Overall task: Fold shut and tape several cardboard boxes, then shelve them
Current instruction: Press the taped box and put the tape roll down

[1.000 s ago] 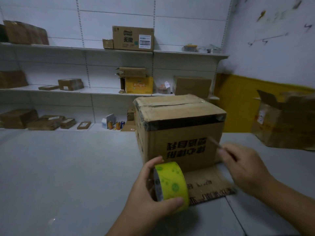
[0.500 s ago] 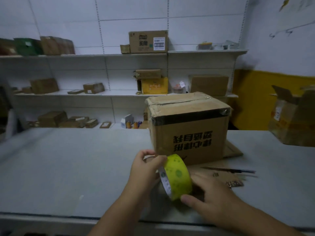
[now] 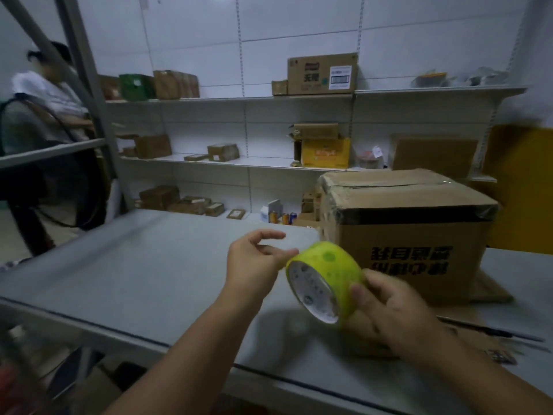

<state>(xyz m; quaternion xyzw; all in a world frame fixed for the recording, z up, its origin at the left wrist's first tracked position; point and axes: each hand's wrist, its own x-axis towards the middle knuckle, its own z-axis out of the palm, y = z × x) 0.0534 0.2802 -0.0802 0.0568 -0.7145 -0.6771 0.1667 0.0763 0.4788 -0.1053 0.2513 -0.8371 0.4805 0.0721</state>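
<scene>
1. Grey tabletop [image 3: 149, 265] stands before white wall shelves [image 3: 209, 98]; a closed cardboard box [image 3: 419, 211] sits toward its right edge, with its lettering upside down.
2. Right hand [image 3: 395, 310] clasps the yellow-green tape roll [image 3: 332, 265] above the tabletop, just before the box; its core opening faces left and its axis runs roughly left-right.
3. Left hand [image 3: 251, 265] fingertips touch the roll's upper rim; whether they pinch it is unclear.

R hand [image 3: 398, 313] grips tape roll [image 3: 329, 263].

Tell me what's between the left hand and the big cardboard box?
In the head view, the yellow-green tape roll, held by the right hand, sits between the left hand and the cardboard box.
</scene>
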